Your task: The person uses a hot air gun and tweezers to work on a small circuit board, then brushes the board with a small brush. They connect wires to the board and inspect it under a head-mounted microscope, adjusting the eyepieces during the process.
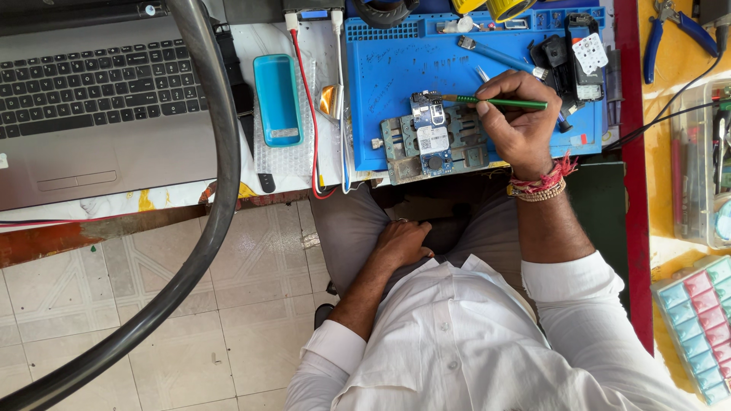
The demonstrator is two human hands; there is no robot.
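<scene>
My right hand grips a thin green-handled tool, its tip touching the top of a blue circuit board. The board is clamped in a grey metal holder at the front edge of a blue work mat. My left hand rests on my thigh below the table edge, fingers curled, holding nothing. A red thread band and a beaded bracelet circle my right wrist.
A grey laptop fills the left of the table. A turquoise phone case and red and white cables lie beside the mat. A thick black hose curves down. Blue-handled pliers, clear box and compartment tray stand right.
</scene>
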